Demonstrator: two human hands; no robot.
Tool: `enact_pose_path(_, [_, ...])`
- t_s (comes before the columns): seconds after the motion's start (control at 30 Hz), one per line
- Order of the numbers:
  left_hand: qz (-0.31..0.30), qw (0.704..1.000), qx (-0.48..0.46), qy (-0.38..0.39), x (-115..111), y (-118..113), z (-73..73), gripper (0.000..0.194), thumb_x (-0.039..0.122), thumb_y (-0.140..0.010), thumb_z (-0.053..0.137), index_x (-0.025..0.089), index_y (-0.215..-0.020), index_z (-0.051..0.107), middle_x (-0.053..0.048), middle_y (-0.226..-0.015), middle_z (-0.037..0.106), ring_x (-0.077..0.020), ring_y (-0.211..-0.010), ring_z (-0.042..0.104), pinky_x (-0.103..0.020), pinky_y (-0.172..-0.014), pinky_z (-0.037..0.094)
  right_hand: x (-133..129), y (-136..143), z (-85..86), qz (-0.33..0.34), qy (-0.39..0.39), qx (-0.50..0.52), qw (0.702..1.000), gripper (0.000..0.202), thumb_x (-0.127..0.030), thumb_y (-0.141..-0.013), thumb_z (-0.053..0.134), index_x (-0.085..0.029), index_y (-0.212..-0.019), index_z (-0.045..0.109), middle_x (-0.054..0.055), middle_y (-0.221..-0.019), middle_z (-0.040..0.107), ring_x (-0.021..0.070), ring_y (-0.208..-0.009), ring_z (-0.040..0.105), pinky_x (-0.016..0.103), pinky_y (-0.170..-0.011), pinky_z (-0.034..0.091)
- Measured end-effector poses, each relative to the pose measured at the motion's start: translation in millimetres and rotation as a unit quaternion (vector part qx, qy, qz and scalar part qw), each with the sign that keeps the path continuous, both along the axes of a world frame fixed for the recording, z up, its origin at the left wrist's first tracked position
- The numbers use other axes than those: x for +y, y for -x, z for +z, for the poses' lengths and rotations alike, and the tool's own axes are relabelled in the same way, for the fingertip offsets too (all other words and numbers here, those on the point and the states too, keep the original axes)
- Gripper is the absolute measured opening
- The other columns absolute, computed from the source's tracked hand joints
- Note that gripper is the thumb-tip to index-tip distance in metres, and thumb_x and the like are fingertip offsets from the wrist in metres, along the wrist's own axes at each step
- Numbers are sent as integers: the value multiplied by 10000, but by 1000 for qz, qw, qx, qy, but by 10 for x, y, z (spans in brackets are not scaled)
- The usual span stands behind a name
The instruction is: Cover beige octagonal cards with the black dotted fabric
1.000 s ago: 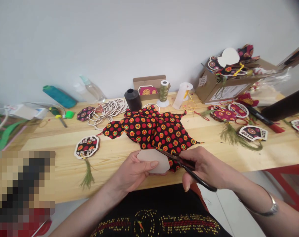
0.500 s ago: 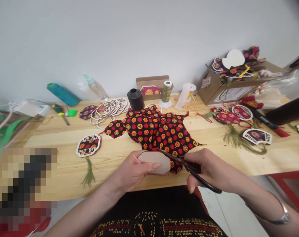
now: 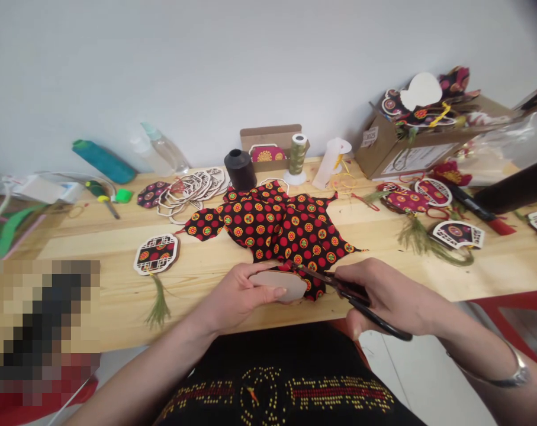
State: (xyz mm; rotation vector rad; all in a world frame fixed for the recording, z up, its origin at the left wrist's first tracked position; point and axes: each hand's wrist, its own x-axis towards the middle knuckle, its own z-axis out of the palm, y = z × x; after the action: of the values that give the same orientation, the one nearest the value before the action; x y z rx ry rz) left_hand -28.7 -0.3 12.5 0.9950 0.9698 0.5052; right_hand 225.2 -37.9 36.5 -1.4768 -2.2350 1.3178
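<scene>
My left hand (image 3: 246,294) grips a flat grey piece with rounded ends (image 3: 279,285), thumb on top. Fingers and thumb of my right hand (image 3: 377,296) are around the black handles of a pair of scissors (image 3: 361,307). Their blades point left, to the far edge of the grey piece, where a bit of red shows. Just beyond lies a black cloth with red and yellow round patterns (image 3: 268,222), its near part partly behind the blades. To the left rests an octagonal ornament (image 3: 156,253) with a green tassel (image 3: 158,302).
White cutout frames (image 3: 197,192), a black thread cone (image 3: 240,168) and a green thread spool (image 3: 298,157) stand or lie behind the cloth. A cardboard box (image 3: 410,148) is at the back right. Nearer are tasselled ornaments (image 3: 457,235). A screwdriver (image 3: 100,194) lies left.
The grey piece has tipped, so its face looks narrower, and red now shows at its far edge. The scissors and my right hand have shifted slightly right. The whole view has moved a little.
</scene>
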Motion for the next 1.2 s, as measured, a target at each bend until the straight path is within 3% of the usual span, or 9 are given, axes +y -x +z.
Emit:
enact_pose_path(0.2, [27, 999, -13, 16, -10, -1, -22, 321, 206, -635, 807, 176, -947, 736, -42, -857, 774, -170, -757, 698, -313, -781, 530, -8, -141, -11, -89, -23, -39, 995, 373, -556, -786, 563, -188, -748, 510, -22, -624, 498, 126, -554, 388, 260, -493, 278])
enact_pose_path(0.43, [3, 1000, -30, 1, -12, -29, -37, 263, 205, -681, 777, 180, -941, 746, -59, -927, 768, -199, -842, 697, -329, -839, 519, -30, -33, 67, -16, -50, -60, 997, 464, -610, -673, 693, -205, -750, 479, 9, -705, 585, 153, -600, 466, 268, -529, 309])
enact_pose_path(0.77, [-33, 999, -15, -7, -34, -65, -21, 371, 220, -697, 763, 150, -1058, 705, -108, -1075, 736, -244, -979, 674, -390, -927, 487, -13, 88, 111, 5, -93, -57, 994, 543, -705, -642, 666, -201, -709, 472, 13, -683, 581, 153, -601, 498, 266, -534, 313])
enact_pose_path(1.07, [-74, 996, 0, -59, -29, -37, -33, 282, 224, -738, 735, 230, -1019, 719, -20, -1054, 740, -169, -966, 654, -309, -913, 468, -18, 76, 120, 7, -88, -49, 995, 514, -642, -668, 686, -204, -628, 419, -35, -590, 524, 105, -527, 402, 250, -498, 270])
enact_pose_path(1.2, [-94, 992, 8, -78, -19, -33, -10, 261, 222, -751, 721, 259, -1009, 721, 9, -1032, 738, -151, -950, 648, -290, -896, 469, -27, 68, 150, 11, -68, -42, 997, 440, -518, -712, 708, -204, -610, 417, -49, -560, 519, 96, -506, 377, 240, -481, 264])
